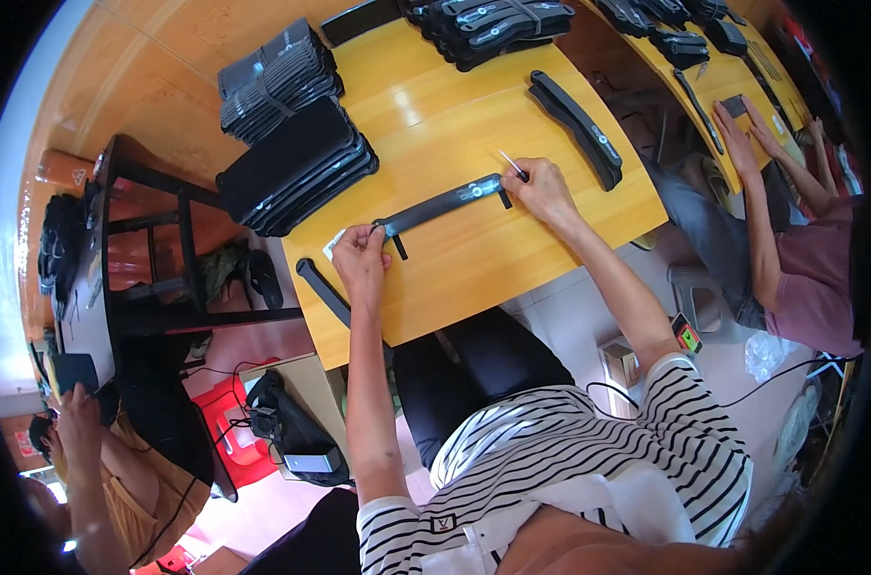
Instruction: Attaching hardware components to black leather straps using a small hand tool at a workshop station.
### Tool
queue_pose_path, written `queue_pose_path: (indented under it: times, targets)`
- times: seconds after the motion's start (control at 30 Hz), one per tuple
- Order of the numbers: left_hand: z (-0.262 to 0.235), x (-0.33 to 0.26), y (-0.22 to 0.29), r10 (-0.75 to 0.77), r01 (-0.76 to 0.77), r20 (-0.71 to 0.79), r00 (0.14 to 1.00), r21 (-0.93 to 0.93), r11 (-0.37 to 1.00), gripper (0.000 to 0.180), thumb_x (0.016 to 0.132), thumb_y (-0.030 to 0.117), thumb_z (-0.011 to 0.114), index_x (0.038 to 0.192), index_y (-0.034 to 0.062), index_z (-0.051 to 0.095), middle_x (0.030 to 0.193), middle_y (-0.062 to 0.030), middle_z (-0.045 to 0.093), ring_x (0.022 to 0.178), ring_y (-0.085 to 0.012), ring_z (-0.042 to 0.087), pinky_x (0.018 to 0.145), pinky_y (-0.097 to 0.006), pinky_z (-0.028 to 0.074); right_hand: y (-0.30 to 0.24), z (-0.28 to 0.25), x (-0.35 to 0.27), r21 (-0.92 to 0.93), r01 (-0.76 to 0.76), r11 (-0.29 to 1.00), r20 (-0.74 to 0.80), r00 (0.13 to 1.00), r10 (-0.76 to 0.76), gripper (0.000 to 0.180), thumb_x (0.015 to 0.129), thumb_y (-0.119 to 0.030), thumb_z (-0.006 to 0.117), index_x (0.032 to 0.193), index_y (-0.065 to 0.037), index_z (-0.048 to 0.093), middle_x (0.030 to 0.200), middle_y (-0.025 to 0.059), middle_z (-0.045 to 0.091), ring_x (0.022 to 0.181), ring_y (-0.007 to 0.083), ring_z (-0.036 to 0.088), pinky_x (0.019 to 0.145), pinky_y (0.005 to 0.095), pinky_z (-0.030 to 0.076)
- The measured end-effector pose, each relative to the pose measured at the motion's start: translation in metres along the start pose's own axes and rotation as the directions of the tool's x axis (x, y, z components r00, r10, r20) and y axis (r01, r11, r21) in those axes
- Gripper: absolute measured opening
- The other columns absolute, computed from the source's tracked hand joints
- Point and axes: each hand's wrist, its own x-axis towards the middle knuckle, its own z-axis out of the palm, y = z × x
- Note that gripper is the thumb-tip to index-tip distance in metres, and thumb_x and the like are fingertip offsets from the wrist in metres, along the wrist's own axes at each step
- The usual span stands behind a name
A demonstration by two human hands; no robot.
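– Black, smooth and slightly padded by the look of it: what does the left hand (363,261) have there?
– One end of a long strap (434,208). Thumb and fingers are drawn together in a pinch on it, with hardly any opening between them.
– And the right hand (543,192)?
– Fingers curled in, closed around a slim tool (522,176) with a dark grip and a thin pale shaft pointing up and away to the left. The hand sits right at the strap's other end; whether its fingertips press on the strap too, I can't tell.
– So where does the strap lie?
– Across the middle of the worktop (474,278), slanting up to the right between the two hands. It has a glossy patch with pale marks near the right end and a narrow black tab hanging off near each end.
– The worktop is yellow, wood-like, with a soft shine?
– Yes. A curved black band (577,131) lies on its right side, thick and matt, and a slimmer dark band (322,290) by the near left edge.
– Beyond the left hand?
– A leaning stack of flat black pieces (287,174), rounded at the corners, and behind it a tied grey-black bundle (275,84).
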Motion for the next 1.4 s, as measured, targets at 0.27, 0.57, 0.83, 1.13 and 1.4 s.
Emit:
queue_pose_path:
  times: [0.27,0.57,0.83,1.13,1.4]
  targets:
    - [0.001,0.000,0.004,-0.021,0.022,-0.006,1.000,0.046,0.999,0.013,0.081,0.009,0.062,0.077,-0.0029,0.059,0.059,-0.0028,0.054,0.041,-0.0075,0.047,0.037,-0.020,0.037,-0.003,0.000,0.001,-0.016,-0.023,1.000,-0.006,1.000,0.023,0.017,0.071,-0.022,0.064,0.072,-0.004,0.065,0.059,0.0135,0.059,0.062,0.0272,0.060,0.059,0.0374,0.045]
    - [0.002,-0.002,0.011,-0.050,0.050,-0.004,0.999,0.036,0.998,0.013,0.082,0.009,0.062,0.080,-0.0038,0.060,0.061,-0.0031,0.055,0.042,-0.0074,0.048,0.038,-0.020,0.039,-0.005,-0.001,0.003,-0.033,-0.045,0.998,0.001,0.999,0.045,0.018,0.071,-0.022,0.065,0.072,-0.004,0.065,0.061,0.0138,0.060,0.066,0.0279,0.061,0.062,0.0379,0.046]
    - [0.002,0.000,0.008,-0.043,0.044,-0.017,0.999,0.073,0.996,0.014,0.082,0.009,0.062,0.080,-0.0043,0.060,0.062,-0.0040,0.056,0.042,-0.0082,0.049,0.038,-0.021,0.040,-0.009,-0.002,0.002,-0.067,-0.025,0.997,-0.013,1.000,0.024,0.018,0.072,-0.020,0.064,0.072,-0.002,0.064,0.059,0.0106,0.059,0.060,0.0215,0.058,0.058,0.0339,0.044]
    - [0.002,-0.001,0.010,-0.011,0.013,-0.020,1.000,0.108,0.994,0.014,0.081,0.009,0.062,0.079,-0.0043,0.060,0.058,-0.0041,0.055,0.041,-0.0086,0.049,0.038,-0.022,0.039,-0.011,-0.002,0.002,-0.094,-0.008,0.996,-0.025,1.000,0.006,0.018,0.072,-0.018,0.064,0.071,-0.001,0.062,0.055,0.0086,0.056,0.054,0.0169,0.055,0.054,0.0312,0.042]
    - [0.004,-0.002,0.013,-0.020,0.027,-0.050,0.999,0.148,0.989,0.014,0.081,0.009,0.062,0.078,-0.0044,0.059,0.058,-0.0048,0.055,0.040,-0.0096,0.050,0.038,-0.022,0.039,-0.013,-0.002,0.002,-0.125,-0.013,0.992,-0.035,0.999,0.008,0.018,0.071,-0.018,0.064,0.071,-0.001,0.062,0.057,0.0109,0.057,0.056,0.0205,0.056,0.056,0.0329,0.043]
